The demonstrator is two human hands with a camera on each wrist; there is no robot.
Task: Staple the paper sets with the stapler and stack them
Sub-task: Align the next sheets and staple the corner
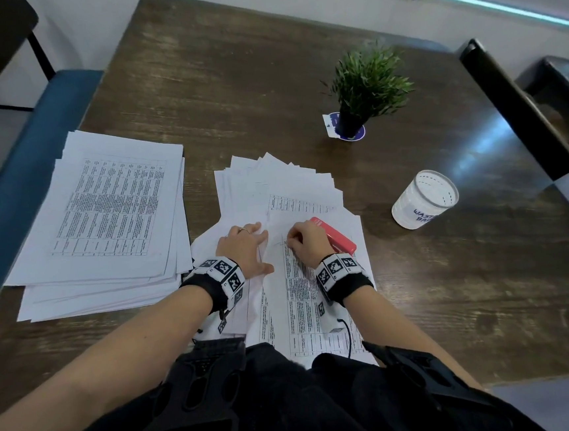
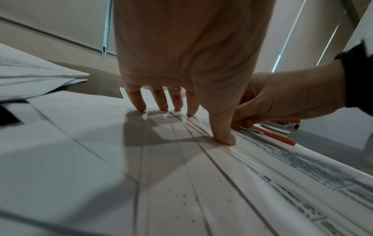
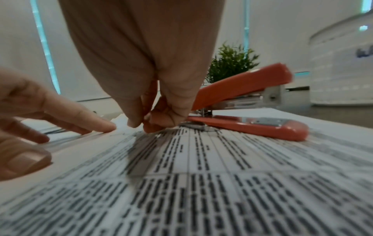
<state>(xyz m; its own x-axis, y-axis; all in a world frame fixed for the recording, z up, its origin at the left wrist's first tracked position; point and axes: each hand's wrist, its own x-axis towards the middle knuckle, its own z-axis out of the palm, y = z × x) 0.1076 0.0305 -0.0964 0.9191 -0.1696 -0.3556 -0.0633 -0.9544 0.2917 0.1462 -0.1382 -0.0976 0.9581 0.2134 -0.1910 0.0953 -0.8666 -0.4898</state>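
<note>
A printed paper set (image 1: 301, 299) lies on loose fanned sheets (image 1: 266, 182) at the table's near edge. My left hand (image 1: 247, 244) rests flat on the sheets just left of it, its straight fingertips (image 2: 141, 108) pressing down. My right hand (image 1: 295, 240) is curled at the set's top corner, where thumb and fingertips (image 3: 157, 126) meet on the paper and pinch it. The red stapler (image 1: 340, 239) lies on the papers right beside that hand, with its mouth (image 3: 193, 126) at the fingertips and no hand on it. A tall paper stack (image 1: 104, 214) sits at the left.
The dark wooden table (image 1: 230, 82) holds a small potted plant (image 1: 364, 84) at the back and a white cup (image 1: 424, 198) at the right. A blue chair (image 1: 14, 170) stands left of the table and a black chair (image 1: 507, 110) stands to its right.
</note>
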